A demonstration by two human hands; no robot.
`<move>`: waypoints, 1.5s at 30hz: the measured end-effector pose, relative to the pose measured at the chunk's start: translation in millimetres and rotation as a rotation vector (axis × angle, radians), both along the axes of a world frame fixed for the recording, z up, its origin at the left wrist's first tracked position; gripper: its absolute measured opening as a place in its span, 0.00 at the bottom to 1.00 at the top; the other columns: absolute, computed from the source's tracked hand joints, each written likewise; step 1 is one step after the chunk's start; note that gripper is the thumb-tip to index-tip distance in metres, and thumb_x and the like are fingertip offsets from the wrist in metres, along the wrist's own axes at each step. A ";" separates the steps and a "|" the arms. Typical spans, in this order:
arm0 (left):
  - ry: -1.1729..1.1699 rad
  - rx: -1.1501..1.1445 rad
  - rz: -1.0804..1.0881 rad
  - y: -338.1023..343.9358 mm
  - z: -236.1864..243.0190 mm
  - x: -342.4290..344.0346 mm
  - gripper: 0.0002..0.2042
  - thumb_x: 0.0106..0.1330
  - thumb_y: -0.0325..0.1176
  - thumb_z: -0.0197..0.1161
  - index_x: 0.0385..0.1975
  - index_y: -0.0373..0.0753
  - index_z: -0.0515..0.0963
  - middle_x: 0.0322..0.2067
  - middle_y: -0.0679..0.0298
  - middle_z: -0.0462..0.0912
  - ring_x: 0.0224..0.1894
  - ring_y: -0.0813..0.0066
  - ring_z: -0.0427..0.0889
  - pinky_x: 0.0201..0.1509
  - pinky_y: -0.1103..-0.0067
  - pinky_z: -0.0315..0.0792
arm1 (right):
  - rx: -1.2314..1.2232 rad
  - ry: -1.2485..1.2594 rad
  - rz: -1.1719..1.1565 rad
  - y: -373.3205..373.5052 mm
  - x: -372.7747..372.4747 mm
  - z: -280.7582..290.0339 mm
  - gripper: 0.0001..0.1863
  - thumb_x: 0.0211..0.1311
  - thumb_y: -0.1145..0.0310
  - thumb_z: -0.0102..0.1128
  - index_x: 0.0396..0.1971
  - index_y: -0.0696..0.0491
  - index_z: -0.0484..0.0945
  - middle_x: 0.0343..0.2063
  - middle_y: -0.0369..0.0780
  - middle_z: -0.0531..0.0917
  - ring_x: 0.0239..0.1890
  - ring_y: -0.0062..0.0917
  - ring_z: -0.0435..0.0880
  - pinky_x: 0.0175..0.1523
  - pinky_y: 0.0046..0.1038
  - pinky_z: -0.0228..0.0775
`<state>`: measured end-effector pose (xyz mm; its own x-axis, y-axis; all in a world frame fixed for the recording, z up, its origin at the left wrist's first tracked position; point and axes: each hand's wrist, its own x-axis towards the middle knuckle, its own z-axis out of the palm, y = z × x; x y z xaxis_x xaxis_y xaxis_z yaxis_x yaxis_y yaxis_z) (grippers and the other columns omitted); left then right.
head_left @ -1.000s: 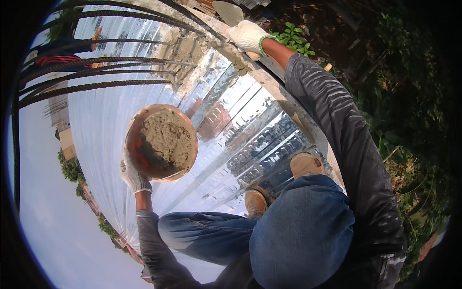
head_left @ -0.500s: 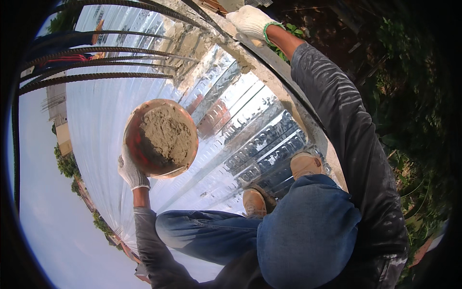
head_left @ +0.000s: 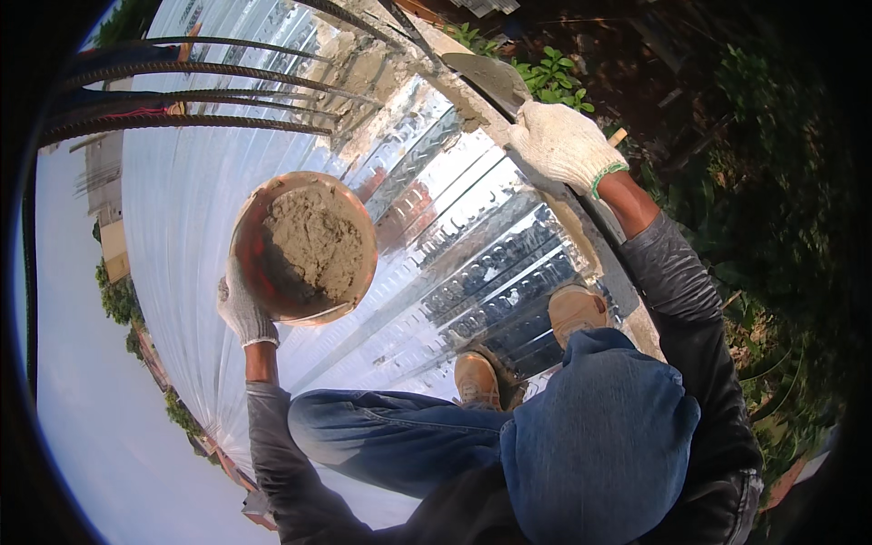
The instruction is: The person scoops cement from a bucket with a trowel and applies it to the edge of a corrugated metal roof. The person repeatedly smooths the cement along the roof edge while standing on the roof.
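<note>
My left hand (head_left: 243, 307), in a white knit glove, grips the side of a round reddish bucket (head_left: 261, 271). Wet grey-brown mortar (head_left: 320, 238) partly fills it, heaped toward the far side. My right hand (head_left: 567, 145), gloved in white with a green cuff, is closed round the handle of a trowel (head_left: 490, 78). The trowel's grey metal blade points away to the far left over the concrete edge, and the tip of its wooden handle shows beyond the fist.
Ribbed shiny metal decking (head_left: 472, 245) spreads under my shoes (head_left: 578, 311). Bent steel rebar (head_left: 209, 77) juts in at the far left. Rough mortar (head_left: 350, 68) lies near it. A concrete edge (head_left: 599, 250) runs along the right, with plants (head_left: 554, 82) and dark ground beyond.
My right hand has drawn back toward me and to the right along the edge, bringing the trowel blade into clear sight. The bucket has shifted slightly away from me.
</note>
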<state>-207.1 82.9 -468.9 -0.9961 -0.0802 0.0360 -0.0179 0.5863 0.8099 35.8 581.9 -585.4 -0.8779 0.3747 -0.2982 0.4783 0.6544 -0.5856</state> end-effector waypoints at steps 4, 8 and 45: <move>-0.004 0.009 -0.034 10.7 -4.9 1.6 0.15 0.80 0.40 0.70 0.46 0.30 0.87 0.40 0.61 0.91 0.39 0.76 0.87 0.46 0.76 0.83 | 0.158 -0.014 0.039 5.7 -3.6 -12.6 0.24 0.77 0.53 0.53 0.43 0.60 0.88 0.40 0.58 0.91 0.47 0.55 0.92 0.56 0.52 0.84; 0.010 -0.049 0.013 9.1 -0.1 3.1 0.15 0.80 0.40 0.70 0.45 0.30 0.87 0.39 0.61 0.91 0.39 0.76 0.87 0.46 0.76 0.83 | 0.295 0.154 -0.239 23.2 -8.5 -12.1 0.21 0.79 0.53 0.54 0.45 0.58 0.85 0.36 0.56 0.90 0.42 0.53 0.92 0.50 0.53 0.83; 0.015 -0.068 -0.007 15.4 2.8 5.5 0.15 0.80 0.39 0.70 0.46 0.29 0.87 0.40 0.63 0.91 0.40 0.77 0.86 0.46 0.77 0.81 | 0.236 0.036 0.026 -8.5 100.9 15.7 0.19 0.74 0.55 0.64 0.55 0.51 0.83 0.36 0.49 0.88 0.39 0.49 0.90 0.46 0.49 0.82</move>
<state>-201.6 98.3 -466.0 -0.9959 -0.0705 0.0559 -0.0022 0.6399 0.7685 136.7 573.4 -569.7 -0.8965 0.4076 -0.1736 0.4413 0.7872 -0.4308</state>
